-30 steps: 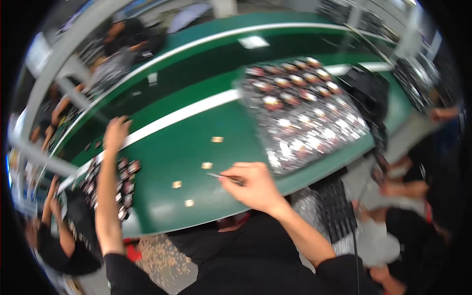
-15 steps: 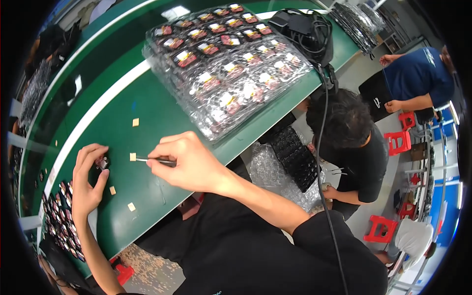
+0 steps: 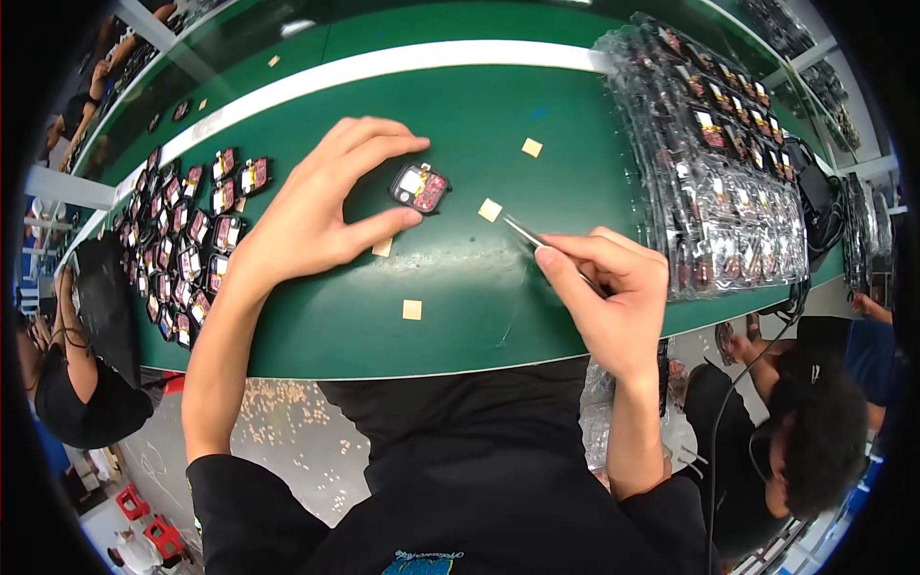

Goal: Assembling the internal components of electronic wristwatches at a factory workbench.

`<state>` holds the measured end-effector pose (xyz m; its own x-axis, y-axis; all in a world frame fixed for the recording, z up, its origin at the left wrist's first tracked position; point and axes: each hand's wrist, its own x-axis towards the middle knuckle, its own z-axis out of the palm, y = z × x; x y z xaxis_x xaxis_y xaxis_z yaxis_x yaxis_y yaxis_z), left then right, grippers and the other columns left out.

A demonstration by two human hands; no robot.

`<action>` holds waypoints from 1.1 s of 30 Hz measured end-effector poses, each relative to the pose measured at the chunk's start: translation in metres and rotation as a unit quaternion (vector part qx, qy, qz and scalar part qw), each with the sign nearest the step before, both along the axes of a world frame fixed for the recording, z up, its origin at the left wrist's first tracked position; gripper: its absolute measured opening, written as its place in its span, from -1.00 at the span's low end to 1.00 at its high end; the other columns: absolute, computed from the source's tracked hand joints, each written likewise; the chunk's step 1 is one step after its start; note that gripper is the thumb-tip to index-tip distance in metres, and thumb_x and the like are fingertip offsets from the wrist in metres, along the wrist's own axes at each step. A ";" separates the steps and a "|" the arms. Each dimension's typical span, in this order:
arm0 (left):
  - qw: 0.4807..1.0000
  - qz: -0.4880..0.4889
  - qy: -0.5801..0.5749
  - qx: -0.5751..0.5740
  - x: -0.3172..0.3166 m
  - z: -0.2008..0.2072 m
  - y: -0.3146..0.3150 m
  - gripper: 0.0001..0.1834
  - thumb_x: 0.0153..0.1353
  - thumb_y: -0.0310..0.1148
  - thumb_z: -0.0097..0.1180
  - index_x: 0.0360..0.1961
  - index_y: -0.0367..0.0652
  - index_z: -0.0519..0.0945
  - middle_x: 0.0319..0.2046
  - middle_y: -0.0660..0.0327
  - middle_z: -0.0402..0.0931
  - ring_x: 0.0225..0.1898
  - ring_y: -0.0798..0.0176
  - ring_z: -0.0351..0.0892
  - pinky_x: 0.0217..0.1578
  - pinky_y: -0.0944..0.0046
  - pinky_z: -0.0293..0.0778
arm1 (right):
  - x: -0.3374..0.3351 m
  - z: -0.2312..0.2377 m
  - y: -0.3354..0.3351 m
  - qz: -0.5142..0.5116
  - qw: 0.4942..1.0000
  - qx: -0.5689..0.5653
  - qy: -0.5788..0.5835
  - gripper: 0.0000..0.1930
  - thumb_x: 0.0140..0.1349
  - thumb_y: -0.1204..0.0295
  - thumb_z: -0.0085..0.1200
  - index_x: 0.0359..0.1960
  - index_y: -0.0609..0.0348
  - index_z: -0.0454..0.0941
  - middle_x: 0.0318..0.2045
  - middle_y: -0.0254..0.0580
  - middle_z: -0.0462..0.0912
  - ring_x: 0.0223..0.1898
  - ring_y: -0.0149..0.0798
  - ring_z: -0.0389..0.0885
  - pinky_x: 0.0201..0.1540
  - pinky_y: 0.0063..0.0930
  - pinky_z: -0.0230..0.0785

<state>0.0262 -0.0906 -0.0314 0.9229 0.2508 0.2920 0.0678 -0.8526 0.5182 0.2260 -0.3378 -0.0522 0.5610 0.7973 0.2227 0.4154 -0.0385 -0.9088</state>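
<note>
On the green table lies a small black-cased electronic module [image 3: 420, 187], with a reddish inside and a white label. My left hand [image 3: 321, 196] is open around it, thumb tip close to the module's lower edge and fingertips apart above it. My right hand [image 3: 613, 292] is closed on metal tweezers [image 3: 523, 231]. Their tips point at a small pale-yellow square [image 3: 490, 210] and are very near its edge; whether they touch it I cannot tell. Another square [image 3: 382, 247] is partly covered by my left thumb. Further squares lie nearer the table's front [image 3: 412, 310] and farther back [image 3: 532, 148].
Many similar modules [image 3: 182, 244] crowd the table's left. Stacked clear plastic trays [image 3: 733, 211] filled with modules stand at the right, beside a black bag with cables [image 3: 815, 206]. A white strip [image 3: 383, 62] crosses behind. A co-worker [image 3: 805, 431] sits at the lower right; another person [image 3: 86, 383] is at left.
The view has swung to the right. The module, earlier tilted between my left fingers, now lies flat with the fingers spread wider. The tweezers stay in my right hand, close to a square.
</note>
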 end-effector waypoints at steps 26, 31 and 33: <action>0.994 -0.083 0.001 -0.074 0.011 -0.016 -0.014 -0.41 -0.03 -0.32 0.71 0.09 -0.17 0.83 -0.20 0.25 0.73 -0.28 0.26 0.50 -0.24 0.26 0.37 | -0.001 0.003 0.033 0.090 0.994 -0.001 -0.055 -0.95 0.22 0.70 0.39 -0.29 0.38 0.82 -0.57 -0.37 0.60 -0.59 -0.62 0.43 -0.53 -0.63 0.14; 0.994 -0.087 0.003 -0.066 0.011 -0.015 -0.012 -0.40 -0.04 -0.32 0.69 0.10 -0.19 0.83 -0.20 0.24 0.73 -0.26 0.25 0.54 -0.24 0.25 0.39 | -0.001 0.003 0.032 0.082 0.995 -0.014 -0.049 -0.92 0.26 0.72 0.39 -0.23 0.42 0.83 -0.54 -0.40 0.59 -0.54 -0.66 0.41 -0.49 -0.67 0.10; 0.994 -0.089 0.002 -0.070 0.012 -0.015 -0.011 -0.39 -0.04 -0.32 0.69 0.10 -0.19 0.83 -0.20 0.23 0.73 -0.28 0.25 0.53 -0.24 0.25 0.39 | 0.001 0.006 0.031 0.097 0.993 -0.016 -0.069 -0.91 0.26 0.72 0.40 -0.22 0.42 0.84 -0.54 -0.41 0.59 -0.54 -0.66 0.41 -0.49 -0.68 0.10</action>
